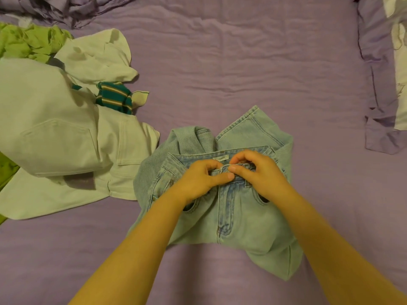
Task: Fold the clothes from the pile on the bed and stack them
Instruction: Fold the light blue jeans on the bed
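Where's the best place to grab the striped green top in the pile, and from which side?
Probably pinch the bunched hump of the striped green top from the right, the open bed side. Its left end is tucked under the white jeans; only that raised fold is free.

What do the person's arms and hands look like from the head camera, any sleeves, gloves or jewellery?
Both forearms are bare as far as the picture's lower edge, with no sleeve in sight. The left hand and right hand are bare too: no gloves, and no rings, watch or bracelet can be seen. The visible fingernails look short and unpainted.
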The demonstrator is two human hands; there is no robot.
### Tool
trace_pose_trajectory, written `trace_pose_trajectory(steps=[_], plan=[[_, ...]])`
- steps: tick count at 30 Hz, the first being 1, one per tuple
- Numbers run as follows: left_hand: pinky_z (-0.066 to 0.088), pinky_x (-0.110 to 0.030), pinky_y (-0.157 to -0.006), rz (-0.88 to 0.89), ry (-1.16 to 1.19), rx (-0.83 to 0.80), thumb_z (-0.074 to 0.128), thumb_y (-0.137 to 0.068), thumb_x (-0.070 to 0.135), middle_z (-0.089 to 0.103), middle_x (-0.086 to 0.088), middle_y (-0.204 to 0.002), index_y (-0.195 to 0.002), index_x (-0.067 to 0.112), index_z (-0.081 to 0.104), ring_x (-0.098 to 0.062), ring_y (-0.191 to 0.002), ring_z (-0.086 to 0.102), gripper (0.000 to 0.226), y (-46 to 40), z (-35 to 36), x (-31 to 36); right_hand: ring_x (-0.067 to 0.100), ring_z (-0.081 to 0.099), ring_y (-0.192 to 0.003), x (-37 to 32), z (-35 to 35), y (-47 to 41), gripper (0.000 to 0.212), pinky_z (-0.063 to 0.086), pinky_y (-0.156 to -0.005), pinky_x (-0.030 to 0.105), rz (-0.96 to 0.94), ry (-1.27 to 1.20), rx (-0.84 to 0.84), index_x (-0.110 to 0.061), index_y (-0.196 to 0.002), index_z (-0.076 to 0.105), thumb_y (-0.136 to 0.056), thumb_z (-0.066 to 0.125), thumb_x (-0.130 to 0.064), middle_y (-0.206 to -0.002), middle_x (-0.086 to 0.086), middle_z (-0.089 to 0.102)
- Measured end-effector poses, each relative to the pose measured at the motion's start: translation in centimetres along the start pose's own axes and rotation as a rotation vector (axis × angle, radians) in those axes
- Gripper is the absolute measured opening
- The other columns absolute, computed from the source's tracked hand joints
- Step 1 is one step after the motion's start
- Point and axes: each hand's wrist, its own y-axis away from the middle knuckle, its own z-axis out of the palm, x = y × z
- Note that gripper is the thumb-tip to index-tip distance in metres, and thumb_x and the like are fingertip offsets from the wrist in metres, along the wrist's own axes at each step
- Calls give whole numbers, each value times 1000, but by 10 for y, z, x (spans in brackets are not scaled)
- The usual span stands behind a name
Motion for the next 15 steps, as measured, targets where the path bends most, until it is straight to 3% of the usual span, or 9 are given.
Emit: trace_pose_trajectory(steps=[2, 5, 7, 8, 9, 11, 13, 15], plan=[[45, -40, -71, 9, -2, -53, 70, -84, 31, 58, -29, -90, -100, 3, 67, -28, -71, 51, 32, -1, -3, 3, -6, 55, -85, 1, -3, 0, 16, 39, -74, 4, 4, -3, 5, -32, -86, 60, -86, 67, -18, -90, -14, 60], [37, -41, -65, 16, -62, -120, 69, -84, 32, 47, -17, -74, -95, 7, 68, -21, -65, 40, 28, -5, -10, 6, -7, 50, -87, 4, -3, -2, 17, 38, -76, 4, -13, 60, 24, -37, -84, 58, -86, 67, -23, -89, -14, 58], [39, -43, -72, 74, -276, -75, 67, -86, 36, 48, -10, -72, -88, 19, 66, -21, -65, 44, 17, -7, -11, 2, -3, 46, -93, 10, -3, -4, 10, 38, -83, 12, -41, 198, 47, -32, -89, 62, -85, 68, -26, -91, -13, 58], [40, -48, -86, 101, -488, -15, 64, -87, 41, 55, -5, -79, -92, 25, 65, -22, -77, 51, 17, -7, -12, -4, 5, 46, -100, 15, -3, -4, 11, 38, -89, 22, -53, 293, 63, -27, -95, 65, -84, 69, -26, -96, -10, 60], [31, -53, -102, 106, -699, 56, 61, -88, 46, 60, 0, -95, -106, 28, 64, -23, -102, 53, 26, -6, -13, -11, 14, 45, -111, 22, -5, -4, 19, 37, -96, 31, -54, 385, 75, -22, -103, 67, -84, 69, -26, -105, -5, 62], [6, -58, -114, 108, -948, 230, 57, -89, 50, 52, 2, -134, -128, 29, 55, -26, -138, 28, 45, 0, -20, -25, 26, 34, -132, 38, -10, -2, 39, 27, -109, 42, 16, 499, 84, -18, -122, 61, -86, 67, -29, -132, 4, 54], [0, -57, -114, 94, -1028, 403, 57, -89, 47, 36, -3, -150, -136, 26, 48, -31, -144, 14, 52, 6, -33, -39, 27, 17, -143, 54, -15, 5, 58, 17, -116, 44, 151, 559, 76, -20, -139, 45, -87, 64, -36, -151, 7, 32], [7, -57, -114, -28, -1017, 521, 58, -88, 48, 29, -10, -153, -141, 22, 41, -35, -143, 14, 61, 10, -47, -52, 26, 10, -145, 69, -16, 12, 74, 15, -116, 42, 264, 558, 75, -19, -147, 29, -86, 63, -42, -157, 9, 17]])
